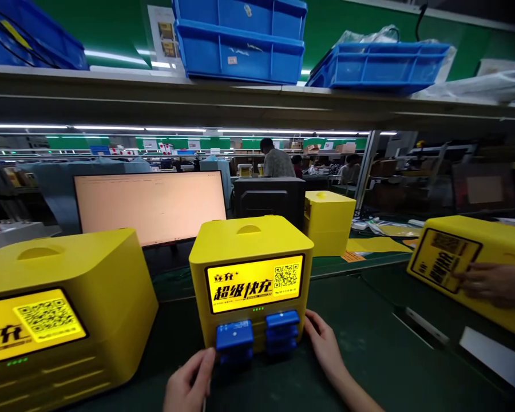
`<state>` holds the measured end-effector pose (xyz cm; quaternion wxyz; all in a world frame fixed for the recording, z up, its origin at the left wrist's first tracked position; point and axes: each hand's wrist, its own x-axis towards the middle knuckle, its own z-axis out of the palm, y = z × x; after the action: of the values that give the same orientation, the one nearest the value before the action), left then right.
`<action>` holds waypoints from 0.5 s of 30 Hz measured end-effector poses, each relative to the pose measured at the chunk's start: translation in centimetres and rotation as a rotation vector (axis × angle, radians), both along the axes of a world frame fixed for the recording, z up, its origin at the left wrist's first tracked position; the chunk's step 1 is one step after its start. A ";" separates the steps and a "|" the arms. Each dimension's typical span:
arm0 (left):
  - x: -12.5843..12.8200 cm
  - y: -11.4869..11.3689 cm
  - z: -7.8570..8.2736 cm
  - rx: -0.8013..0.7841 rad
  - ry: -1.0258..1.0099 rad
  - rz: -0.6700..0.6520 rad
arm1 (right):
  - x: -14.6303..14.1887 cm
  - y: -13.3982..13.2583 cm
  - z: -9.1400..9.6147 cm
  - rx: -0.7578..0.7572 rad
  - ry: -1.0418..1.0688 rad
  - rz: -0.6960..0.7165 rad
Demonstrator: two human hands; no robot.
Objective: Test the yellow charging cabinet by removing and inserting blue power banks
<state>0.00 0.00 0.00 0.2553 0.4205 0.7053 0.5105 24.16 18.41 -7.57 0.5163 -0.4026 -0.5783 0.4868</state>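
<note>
- Leftmost, a yellow box (55, 309) with a lit screen stands on the green bench (369, 343), well apart from any fingers.
- Left hand (191, 383): fingers loosely curled, thumb tip touching the left blue pack (235, 336) that juts from the middle charging box (251, 274); no firm clasp shows.
- A second blue pack (282, 320) sits just beside the first, between both hands.
- Right hand (324, 343): fingers spread flat against the box's lower right corner, grasping nothing.
- Far right, another person's hand (493, 283) rests on a tilted yellow box (467, 257).
</note>
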 end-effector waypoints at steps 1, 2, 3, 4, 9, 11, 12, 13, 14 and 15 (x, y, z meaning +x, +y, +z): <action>1.2 0.6 0.7 -0.009 -0.132 -0.016 | 0.2 -0.6 0.1 -0.016 -0.007 0.009; 2.2 1.2 1.3 -0.020 -0.260 -0.032 | 0.4 -0.9 0.1 -0.029 -0.012 0.014; 3.0 1.8 1.6 -0.023 -0.372 -0.039 | 0.4 -1.1 0.2 -0.038 -0.015 0.019; 3.5 2.2 1.8 -0.016 -0.460 -0.033 | 0.4 -1.1 0.2 -0.046 -0.017 0.024; 3.9 1.7 1.2 0.014 -0.577 -0.006 | 0.2 -0.6 -0.1 -0.090 -0.019 0.046; 4.0 1.0 1.2 0.034 -0.505 0.040 | 0.2 -0.4 -0.3 -0.098 -0.013 0.055; 4.0 0.8 1.4 0.051 -0.453 0.079 | 0.2 -0.4 -0.4 -0.099 -0.010 0.058; 4.1 0.7 1.5 0.061 -0.406 0.121 | 0.2 -0.4 -0.4 -0.099 -0.007 0.057; 4.2 0.6 1.7 0.060 -0.379 0.150 | 0.2 -0.4 -0.5 -0.099 -0.004 0.054; 4.2 0.6 1.8 0.052 -0.379 0.162 | 0.2 -0.3 -0.5 -0.099 -0.004 0.050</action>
<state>4.21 0.61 1.78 0.3306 0.2651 0.6629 0.6172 24.40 18.06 -8.02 0.4823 -0.4141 -0.5641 0.5270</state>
